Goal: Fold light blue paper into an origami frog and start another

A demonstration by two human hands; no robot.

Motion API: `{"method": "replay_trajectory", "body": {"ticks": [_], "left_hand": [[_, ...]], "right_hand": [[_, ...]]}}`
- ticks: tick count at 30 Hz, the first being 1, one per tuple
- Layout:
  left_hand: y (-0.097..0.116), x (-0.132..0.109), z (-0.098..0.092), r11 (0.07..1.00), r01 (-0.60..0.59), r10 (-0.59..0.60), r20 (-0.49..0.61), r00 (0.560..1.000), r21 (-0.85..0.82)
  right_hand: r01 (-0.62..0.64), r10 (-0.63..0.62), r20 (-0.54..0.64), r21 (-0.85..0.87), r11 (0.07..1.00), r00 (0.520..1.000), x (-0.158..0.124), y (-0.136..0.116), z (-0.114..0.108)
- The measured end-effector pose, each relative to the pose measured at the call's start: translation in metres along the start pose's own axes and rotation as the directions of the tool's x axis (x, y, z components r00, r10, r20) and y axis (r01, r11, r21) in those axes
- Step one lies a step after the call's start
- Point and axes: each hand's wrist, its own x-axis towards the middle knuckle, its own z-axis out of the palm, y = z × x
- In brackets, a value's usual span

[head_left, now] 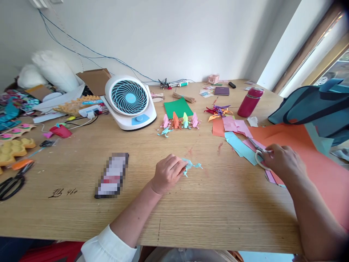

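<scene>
My left hand (169, 171) is closed, thumb and fingers pinching a light-blue folded paper figure (188, 165) whose thin, curled limbs stick out to the right. It is low over the middle of the table. To the right, my right hand (282, 160) has its fingers closed on white-handled scissors (259, 153), which lie over coloured paper strips with the blades pointing away to the left. Under the scissors are light-blue strips (241, 147) and pink strips (237, 126). Beyond my left hand stand several folded paper figures (176, 120) in pink, orange and green, with another light-blue figure (165, 132) in front.
A white fan (129, 100) stands at the back left, with a phone-like blurred object (112, 175) nearer. Black-handled scissors (16, 182) lie far left. Green paper (178, 107), a red bottle (250, 102), orange sheets (294, 145) and a blue bag (316, 105) are behind and right.
</scene>
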Motion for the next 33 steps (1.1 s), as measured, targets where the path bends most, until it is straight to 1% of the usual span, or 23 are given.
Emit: {"method": "replay_trajectory", "body": {"ticks": [1, 3, 4, 5, 6, 7, 8, 9, 11, 13, 15, 16, 18, 20, 21, 23, 24, 25, 26, 27, 29, 31, 33], "left_hand": [[-0.001, 0.001, -0.001, 0.999, -0.041, 0.041, -0.003, 0.999, 0.009], [0.000, 0.002, 0.000, 0.998, -0.063, 0.063, -0.009, 0.998, -0.015], [0.001, 0.003, 0.001, 0.998, -0.026, 0.025, -0.014, 1.000, -0.049], [0.002, 0.003, 0.003, 0.994, 0.047, -0.049, -0.017, 0.999, -0.097], [0.003, 0.002, 0.006, 0.976, 0.150, -0.155, -0.015, 0.988, -0.158], [0.004, 0.001, 0.008, 0.936, 0.268, -0.276, -0.003, 0.961, -0.228], [0.004, 0.000, 0.012, 0.871, 0.386, -0.397, 0.026, 0.918, -0.303], [0.004, -0.002, 0.015, 0.786, 0.492, -0.503, 0.076, 0.861, -0.375], [0.001, -0.005, 0.021, 0.576, 0.657, -0.649, 0.215, 0.729, -0.487], [-0.003, -0.008, 0.026, 0.359, 0.753, -0.710, 0.361, 0.604, -0.552], [-0.007, -0.010, 0.029, 0.169, 0.786, -0.728, 0.462, 0.506, -0.595], [-0.008, -0.009, 0.029, 0.100, 0.785, -0.731, 0.490, 0.475, -0.611], [-0.008, -0.007, 0.029, 0.004, 0.779, -0.739, 0.523, 0.425, -0.628], [-0.007, -0.004, 0.027, -0.071, 0.782, -0.750, 0.550, 0.368, -0.620], [-0.007, -0.002, 0.026, -0.102, 0.784, -0.754, 0.562, 0.341, -0.613], [-0.006, -0.001, 0.025, -0.153, 0.781, -0.760, 0.577, 0.299, -0.606], [-0.007, 0.000, 0.025, -0.163, 0.777, -0.763, 0.577, 0.291, -0.608], [-0.008, 0.001, 0.025, -0.168, 0.774, -0.767, 0.574, 0.287, -0.611], [-0.009, 0.002, 0.026, -0.175, 0.770, -0.769, 0.574, 0.283, -0.613], [-0.012, 0.005, 0.027, -0.184, 0.766, -0.769, 0.576, 0.278, -0.615], [-0.020, 0.013, 0.029, -0.203, 0.760, -0.762, 0.587, 0.273, -0.617], [-0.030, 0.026, 0.029, -0.222, 0.754, -0.750, 0.603, 0.273, -0.618], [-0.041, 0.043, 0.027, -0.236, 0.748, -0.738, 0.616, 0.277, -0.620]], "right_hand": [[-0.046, 0.049, 0.103, -0.026, 0.999, 0.993, 0.003, 0.009, 0.002], [-0.073, 0.079, 0.161, -0.043, 0.996, 0.984, 0.006, 0.018, 0.005], [-0.072, 0.079, 0.169, -0.049, 0.996, 0.982, 0.006, 0.020, 0.007], [-0.068, 0.077, 0.171, -0.058, 0.996, 0.982, 0.005, 0.019, 0.008], [-0.066, 0.077, 0.174, -0.068, 0.995, 0.982, 0.006, 0.018, 0.009], [-0.065, 0.078, 0.179, -0.076, 0.995, 0.981, 0.006, 0.017, 0.010], [-0.063, 0.077, 0.184, -0.081, 0.995, 0.980, 0.007, 0.016, 0.011], [-0.060, 0.074, 0.183, -0.083, 0.995, 0.980, 0.009, 0.016, 0.012], [-0.051, 0.064, 0.164, -0.085, 0.995, 0.984, 0.010, 0.018, 0.015], [-0.015, 0.025, 0.139, -0.073, 0.997, 0.990, 0.010, 0.020, 0.016], [0.030, -0.024, 0.121, -0.046, 0.998, 0.992, 0.007, 0.022, 0.014], [0.036, -0.032, 0.112, -0.037, 0.999, 0.993, 0.006, 0.022, 0.012], [0.017, -0.015, 0.100, -0.015, 1.000, 0.995, 0.001, 0.019, 0.005], [-0.041, 0.039, 0.041, 0.037, 0.998, 0.998, -0.004, 0.012, -0.001], [-0.041, 0.041, 0.000, 0.092, 0.995, 0.999, -0.007, 0.007, -0.004], [0.039, -0.022, -0.062, 0.301, 0.953, 0.998, -0.015, -0.007, -0.006], [0.104, -0.084, -0.065, 0.432, 0.896, 0.994, -0.020, -0.015, -0.005], [0.162, -0.157, -0.057, 0.557, 0.814, 0.986, -0.027, -0.024, -0.004], [0.222, -0.269, -0.025, 0.643, 0.733, 0.963, -0.034, -0.033, -0.003], [0.238, -0.353, 0.016, 0.709, 0.663, 0.936, -0.042, -0.043, -0.001], [0.200, -0.479, 0.112, 0.809, 0.552, 0.870, -0.059, -0.063, 0.002], [0.148, -0.605, 0.196, 0.870, 0.470, 0.772, -0.076, -0.078, 0.003], [0.047, -0.697, 0.306, 0.898, 0.438, 0.649, -0.091, -0.088, 0.003]]}}
